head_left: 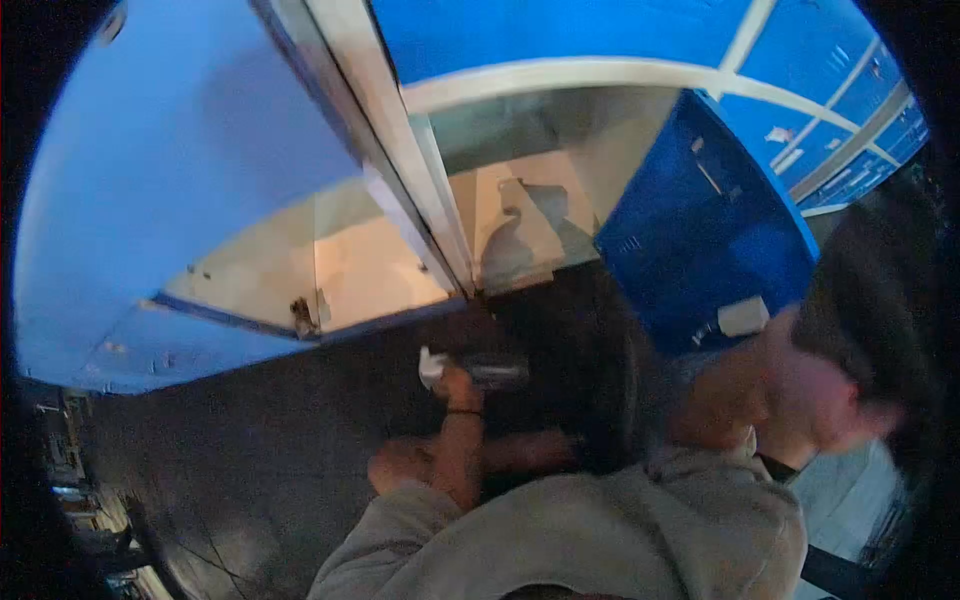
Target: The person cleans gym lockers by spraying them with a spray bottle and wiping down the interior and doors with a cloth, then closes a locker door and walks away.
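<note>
A dark, smooth floor (250,450) with thin joint lines carries a row of blue lockers with pale frames (565,75), 2 of them open to pale interiors. In the left open compartment (370,270), 1 small dark object (303,313), too blurred to identify, sits at the front edge.

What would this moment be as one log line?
left hand: holds spray bottle | right hand: blurred, contents unclear | blue door: open
</note>
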The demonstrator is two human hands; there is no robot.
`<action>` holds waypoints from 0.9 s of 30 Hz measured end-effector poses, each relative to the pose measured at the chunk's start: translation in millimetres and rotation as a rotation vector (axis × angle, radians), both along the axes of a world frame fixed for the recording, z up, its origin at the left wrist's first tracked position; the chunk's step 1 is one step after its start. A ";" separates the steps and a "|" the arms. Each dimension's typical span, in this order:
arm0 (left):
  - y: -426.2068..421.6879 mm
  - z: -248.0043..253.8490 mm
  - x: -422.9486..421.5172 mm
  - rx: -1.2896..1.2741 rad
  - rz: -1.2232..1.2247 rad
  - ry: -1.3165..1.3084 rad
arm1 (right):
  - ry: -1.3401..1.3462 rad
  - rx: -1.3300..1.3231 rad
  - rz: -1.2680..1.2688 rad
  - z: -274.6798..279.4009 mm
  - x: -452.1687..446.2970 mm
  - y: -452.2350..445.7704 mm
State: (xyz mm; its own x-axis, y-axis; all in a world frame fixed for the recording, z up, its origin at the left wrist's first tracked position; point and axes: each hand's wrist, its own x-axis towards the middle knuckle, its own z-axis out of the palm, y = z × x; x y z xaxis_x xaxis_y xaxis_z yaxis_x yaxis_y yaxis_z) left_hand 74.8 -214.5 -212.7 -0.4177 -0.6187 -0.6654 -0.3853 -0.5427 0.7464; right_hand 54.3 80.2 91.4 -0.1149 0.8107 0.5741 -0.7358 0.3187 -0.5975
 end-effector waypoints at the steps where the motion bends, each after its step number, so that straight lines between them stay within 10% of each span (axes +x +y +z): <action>1: 7.8 4.7 2.1 -0.015 -0.014 0.060 | 0.059 0.018 0.068 12.4 -0.1 -8.4; 7: 32.8 33.7 26.8 -0.459 -0.313 0.692 | 0.105 0.235 0.173 -1.8 49.1 4.4; 15: 73.7 76.4 27.1 -0.520 -0.622 0.578 | -0.606 0.437 0.133 -132.4 146.5 86.6; 23: 104.1 92.1 -10.9 -0.918 -0.625 0.383 | -0.662 0.592 0.453 -129.9 147.0 107.2; 25: 105.0 96.5 -18.2 -1.078 -0.613 0.302 | -0.514 0.057 0.910 -116.0 140.6 85.6; 27: 101.1 93.7 -28.6 -1.276 -0.582 0.259 | -0.632 0.331 0.720 -135.7 132.2 84.8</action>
State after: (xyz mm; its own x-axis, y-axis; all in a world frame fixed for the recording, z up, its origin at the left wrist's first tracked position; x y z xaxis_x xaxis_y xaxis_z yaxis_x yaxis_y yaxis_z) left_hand 46.2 -113.4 -119.0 -0.8376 -0.4269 0.3409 -0.0958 0.7291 0.6776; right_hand 186.5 165.0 -44.2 -0.8743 0.2401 0.4218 -0.3976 0.1441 -0.9062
